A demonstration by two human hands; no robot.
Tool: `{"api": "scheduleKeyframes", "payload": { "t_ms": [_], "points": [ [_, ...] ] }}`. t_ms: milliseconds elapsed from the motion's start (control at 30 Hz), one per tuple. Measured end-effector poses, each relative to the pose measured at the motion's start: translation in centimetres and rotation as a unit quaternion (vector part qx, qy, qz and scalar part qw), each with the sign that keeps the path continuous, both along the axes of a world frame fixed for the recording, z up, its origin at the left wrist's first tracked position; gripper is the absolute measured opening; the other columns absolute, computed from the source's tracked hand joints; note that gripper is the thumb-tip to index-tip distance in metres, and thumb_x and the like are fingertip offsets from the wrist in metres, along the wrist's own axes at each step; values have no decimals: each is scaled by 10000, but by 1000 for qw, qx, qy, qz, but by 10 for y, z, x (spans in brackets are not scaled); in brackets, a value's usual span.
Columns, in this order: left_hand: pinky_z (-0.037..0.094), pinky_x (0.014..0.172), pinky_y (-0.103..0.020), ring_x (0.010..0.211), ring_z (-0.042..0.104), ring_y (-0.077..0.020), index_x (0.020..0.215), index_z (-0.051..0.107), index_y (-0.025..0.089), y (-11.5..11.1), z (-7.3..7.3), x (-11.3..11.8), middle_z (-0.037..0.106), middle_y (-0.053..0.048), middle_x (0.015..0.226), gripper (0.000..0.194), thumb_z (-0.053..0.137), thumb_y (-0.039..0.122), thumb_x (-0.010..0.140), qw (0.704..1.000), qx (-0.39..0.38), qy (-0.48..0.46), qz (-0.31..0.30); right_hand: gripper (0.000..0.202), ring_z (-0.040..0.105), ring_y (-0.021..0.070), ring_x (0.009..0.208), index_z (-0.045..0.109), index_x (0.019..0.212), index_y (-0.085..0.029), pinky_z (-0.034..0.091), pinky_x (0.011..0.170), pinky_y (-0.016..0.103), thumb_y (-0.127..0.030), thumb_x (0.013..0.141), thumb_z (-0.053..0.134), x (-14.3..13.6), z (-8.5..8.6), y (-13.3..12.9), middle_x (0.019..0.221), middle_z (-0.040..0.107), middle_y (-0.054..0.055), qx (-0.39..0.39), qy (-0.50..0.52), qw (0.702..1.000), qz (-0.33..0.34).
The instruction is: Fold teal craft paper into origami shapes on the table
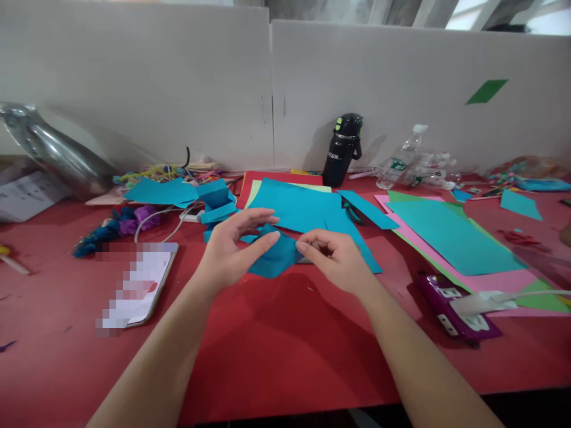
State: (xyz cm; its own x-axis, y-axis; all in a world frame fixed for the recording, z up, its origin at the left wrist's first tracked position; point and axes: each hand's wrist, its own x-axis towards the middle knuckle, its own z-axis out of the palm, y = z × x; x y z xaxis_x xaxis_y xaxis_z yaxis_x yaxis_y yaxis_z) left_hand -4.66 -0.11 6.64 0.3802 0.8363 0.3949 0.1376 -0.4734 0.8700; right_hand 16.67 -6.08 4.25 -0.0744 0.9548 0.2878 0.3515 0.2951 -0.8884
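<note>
A folded piece of blue paper (274, 260) is held above the red table, between both hands. My left hand (232, 246) curves round its left side, thumb on the near face and fingers behind. The thumb and index finger of my right hand (334, 255) pinch its right corner. Something grey, mostly hidden, shows beside the right fingertips. Just behind the hands lie large blue sheets (289, 205) and a blue strip (368, 209). More folded blue paper (216, 202) stands beyond my left hand.
A phone (149, 285) lies at left, near purple and blue paper flowers (127, 226). To the right are a purple power strip (459, 312) with a white plug and stacked coloured sheets (455, 238). A black bottle (343, 151) and a plastic bottle (404, 157) stand by the white partition (178, 89).
</note>
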Motion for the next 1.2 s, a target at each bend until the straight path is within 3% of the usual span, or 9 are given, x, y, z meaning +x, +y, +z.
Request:
{"api": "scheduleKeyframes", "payload": {
  "t_ms": [167, 267, 433, 633, 833, 1200],
  "points": [
    [507, 573, -268, 692, 638, -172, 1059, 755, 240, 3, 1, -3, 728, -35, 835, 285, 772, 390, 817, 997, -32, 69, -26, 256, 441, 102, 557, 688, 878, -212, 350, 518, 248, -434, 959, 590, -1, 6, -3, 679, 591, -25, 11, -27, 999, 21],
    [445, 476, -244, 568, 585, -145, 969, 766, 236, 2, 4, -6, 665, -7, 673, 223, 768, 403, 820, 995, -75, 51, -31, 251, 447, 101, 559, 691, 881, -213, 354, 518, 247, -430, 960, 592, 0, 7, -4, 696, 609, -22, 14, -26, 999, 20],
    [490, 504, -252, 579, 624, -158, 841, 770, 217, 1, 7, -6, 697, -24, 689, 183, 776, 397, 809, 992, -121, 9, -45, 250, 477, 104, 573, 703, 914, -215, 395, 537, 244, -437, 956, 598, 1, 4, -3, 717, 635, -16, 10, -17, 1000, 19],
    [501, 512, -235, 588, 636, -150, 818, 761, 182, 2, 6, -2, 715, -24, 669, 221, 804, 395, 776, 994, -109, -3, 14, 254, 572, 129, 661, 718, 1011, -225, 452, 591, 255, -437, 962, 586, 1, 4, -2, 832, 691, 14, 1, -3, 999, 32],
    [516, 537, -222, 602, 642, -140, 842, 749, 161, 0, 7, 0, 729, -18, 684, 225, 790, 376, 791, 994, -96, 18, 44, 229, 429, 102, 545, 718, 1029, -233, 363, 511, 245, -426, 930, 643, 2, 2, -2, 612, 469, -52, 4, -14, 1000, 11],
    [502, 533, -204, 622, 652, -132, 837, 754, 172, 0, 4, -1, 734, -10, 694, 188, 781, 355, 806, 996, -69, 26, 43, 225, 439, 97, 557, 725, 987, -236, 355, 517, 242, -438, 927, 646, -1, 2, -1, 623, 556, -40, -2, -4, 1000, 2]
  ]
}}
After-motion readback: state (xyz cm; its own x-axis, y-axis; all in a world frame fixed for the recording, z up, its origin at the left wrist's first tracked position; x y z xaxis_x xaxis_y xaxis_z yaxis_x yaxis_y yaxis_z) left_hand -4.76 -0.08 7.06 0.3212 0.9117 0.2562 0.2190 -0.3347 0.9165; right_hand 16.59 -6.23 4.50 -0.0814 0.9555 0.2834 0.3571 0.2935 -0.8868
